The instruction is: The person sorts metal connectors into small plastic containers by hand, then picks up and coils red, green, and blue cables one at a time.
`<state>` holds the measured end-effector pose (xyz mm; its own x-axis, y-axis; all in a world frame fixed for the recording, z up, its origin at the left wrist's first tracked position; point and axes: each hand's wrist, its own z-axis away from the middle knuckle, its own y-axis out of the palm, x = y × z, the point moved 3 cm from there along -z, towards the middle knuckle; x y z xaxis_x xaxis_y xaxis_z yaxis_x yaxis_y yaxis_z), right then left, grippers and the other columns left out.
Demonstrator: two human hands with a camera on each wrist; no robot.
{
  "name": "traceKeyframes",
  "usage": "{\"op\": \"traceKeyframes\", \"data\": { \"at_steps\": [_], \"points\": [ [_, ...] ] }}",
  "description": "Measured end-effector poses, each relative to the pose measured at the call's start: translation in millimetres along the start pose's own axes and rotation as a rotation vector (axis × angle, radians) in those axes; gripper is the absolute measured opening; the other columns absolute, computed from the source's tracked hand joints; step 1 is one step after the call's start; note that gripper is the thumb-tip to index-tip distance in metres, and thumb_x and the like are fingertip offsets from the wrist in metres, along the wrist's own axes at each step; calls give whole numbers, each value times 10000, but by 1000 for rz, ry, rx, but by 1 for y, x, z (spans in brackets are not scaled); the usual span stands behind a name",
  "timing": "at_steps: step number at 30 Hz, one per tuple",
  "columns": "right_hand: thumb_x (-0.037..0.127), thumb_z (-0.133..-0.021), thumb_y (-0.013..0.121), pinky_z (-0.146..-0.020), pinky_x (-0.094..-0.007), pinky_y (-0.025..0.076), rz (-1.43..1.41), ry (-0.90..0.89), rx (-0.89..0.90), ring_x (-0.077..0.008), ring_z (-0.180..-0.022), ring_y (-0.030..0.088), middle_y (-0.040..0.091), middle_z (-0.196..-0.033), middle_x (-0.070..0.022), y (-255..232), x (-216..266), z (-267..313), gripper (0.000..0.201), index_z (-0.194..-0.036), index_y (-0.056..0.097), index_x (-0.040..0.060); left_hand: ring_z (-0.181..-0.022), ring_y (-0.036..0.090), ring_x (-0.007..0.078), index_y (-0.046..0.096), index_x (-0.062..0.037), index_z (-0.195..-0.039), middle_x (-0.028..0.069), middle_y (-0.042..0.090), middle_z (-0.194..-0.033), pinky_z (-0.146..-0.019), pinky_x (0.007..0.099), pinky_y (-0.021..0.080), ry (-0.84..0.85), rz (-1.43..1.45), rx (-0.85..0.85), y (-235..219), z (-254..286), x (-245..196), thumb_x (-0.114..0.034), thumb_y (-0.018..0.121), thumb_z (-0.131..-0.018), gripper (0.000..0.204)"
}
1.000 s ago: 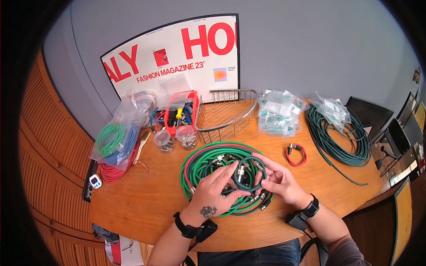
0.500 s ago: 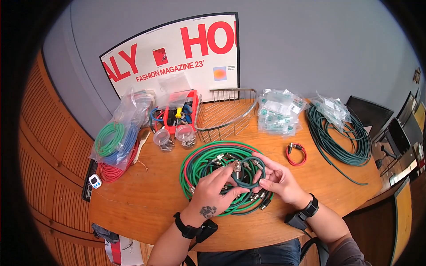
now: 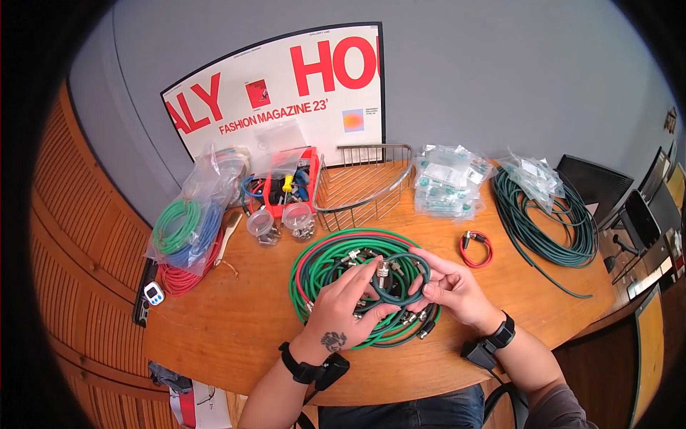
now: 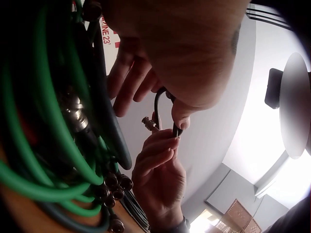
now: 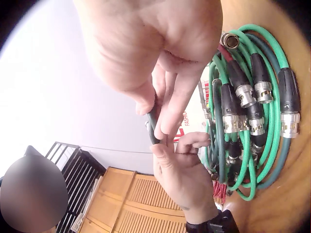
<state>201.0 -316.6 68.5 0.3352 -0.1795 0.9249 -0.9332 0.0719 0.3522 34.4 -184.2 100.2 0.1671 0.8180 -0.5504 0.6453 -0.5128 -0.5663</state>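
Observation:
A short dark green cable is coiled into a small loop (image 3: 404,301), held up over a larger pile of cables (image 3: 318,252). My left hand (image 3: 344,304) pinches the loop's left side between thumb and fingers. On the opposite side, the thumb and fingers of my right hand (image 3: 457,292) grip it. A silver BNC connector (image 3: 384,271) stands up inside the loop near the left fingertips; the left wrist view also shows a connector (image 4: 149,124) beside the held cable. Green, dark green and red cables with black-sleeved metal plugs (image 5: 290,124) make up the pile.
Right of the pile lies a small red cable coil (image 3: 477,250). Farther back stand a wire basket (image 3: 364,209), bagged parts (image 3: 450,182), a big dark green coil (image 3: 547,229), two small tubs (image 3: 299,218), a red bin (image 3: 311,168) and bagged cables (image 3: 189,225).
The loop has tilted in my hands, and its silver connector now stands more upright and shows larger. Both hands keep their grip, nearly in place. The pile has not moved.

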Motion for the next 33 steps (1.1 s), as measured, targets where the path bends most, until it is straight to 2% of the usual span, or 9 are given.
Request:
{"op": "traceKeyframes", "data": {
  "at_steps": [8,9,10,14,17,19,23,30,33],
  "points": [
    [32,-984,552,-863,-334,585,90,-39,-92,-225,-952,693,652,-1101,-125,-5,-9,-1,557,-1502,350,75,-711,685,181,540,51,-1298,143,651,-1025,-642,302,540,49,-27,-35,1,1,-1,-223,847,-736,696],
    [32,-984,552,-863,-334,585,90,-38,-92,-225,-952,693,652,-1101,-125,-4,-8,-2,557,-1502,350,75,-754,688,196,550,54,-1291,160,649,-1062,-679,301,547,23,-33,-44,0,3,-1,-194,870,-704,713],
    [9,-972,563,-872,-325,575,64,-36,-69,-212,-966,684,647,-1114,-122,-2,-6,-2,589,-1510,333,76,-796,690,211,560,58,-1285,176,647,-1099,-715,300,554,-3,-38,-53,0,4,-1,-164,893,-672,732],
    [-68,-921,604,-902,-299,543,-18,-72,16,-171,-1007,650,635,-1134,-107,5,-2,-2,705,-1531,281,76,-773,690,197,561,68,-1278,170,648,-1062,-693,289,551,-11,-36,-65,2,4,-2,-169,898,-666,737],
    [-101,-890,626,-911,-295,534,5,-42,-10,-161,-1028,637,637,-1158,-114,3,-4,-3,762,-1538,264,73,-750,687,185,564,71,-1271,163,650,-1053,-678,282,547,-14,-27,-69,3,4,0,-168,895,-669,728],
    [-102,-891,622,-912,-293,533,16,-35,-13,-160,-1042,635,632,-1189,-125,1,-6,-4,754,-1536,272,73,-684,672,176,554,69,-1271,129,651,-978,-613,290,534,50,-37,-106,3,4,0,-212,868,-712,700],
    [-101,-894,618,-915,-291,534,51,-32,-38,-160,-1084,627,625,-1250,-159,-5,-9,-3,721,-1524,310,71,-684,673,174,560,69,-1262,124,652,-971,-614,289,533,34,-22,-101,3,3,0,-202,871,-707,691],
    [-82,-904,619,-891,-297,553,87,-14,-68,-165,-1051,645,651,-1213,-168,-9,-10,0,657,-1495,371,63,-657,662,171,581,44,-1249,112,665,-948,-600,294,529,79,-36,-97,2,2,0,-181,872,-702,659],
    [-80,-915,605,-872,-297,565,215,-50,-99,-169,-1025,654,653,-1212,-163,-10,-9,0,633,-1489,382,66,-645,655,171,596,29,-1237,113,671,-951,-588,294,525,99,-62,-100,2,2,-1,-187,871,-702,639]
  ]
}}
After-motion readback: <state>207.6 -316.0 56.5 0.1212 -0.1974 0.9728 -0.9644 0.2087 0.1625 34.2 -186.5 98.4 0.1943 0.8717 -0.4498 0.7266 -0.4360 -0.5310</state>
